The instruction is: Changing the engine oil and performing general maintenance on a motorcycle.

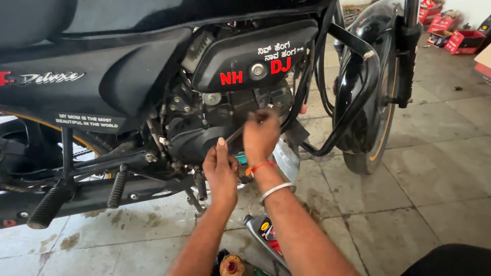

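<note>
A black motorcycle (102,82) stands side-on in front of me, its engine (199,130) at the middle. My right hand (261,137), with a red thread and a metal bangle on the wrist, is closed on a thin dark metal tool (235,135) against the engine's side. My left hand (221,174) sits just below and to the left, thumb raised and touching the tool's lower end, fingers curled under the engine. A small teal piece (241,157) shows between the hands. What the left fingers hold is hidden.
A grey oil bottle (262,231) lies on the stained tile floor under my right forearm, next to a yellow-and-red capped container (231,266). The front wheel (371,112) and crash guard (353,102) are to the right. Footpegs (48,207) jut out at left. Red boxes (463,40) sit far right.
</note>
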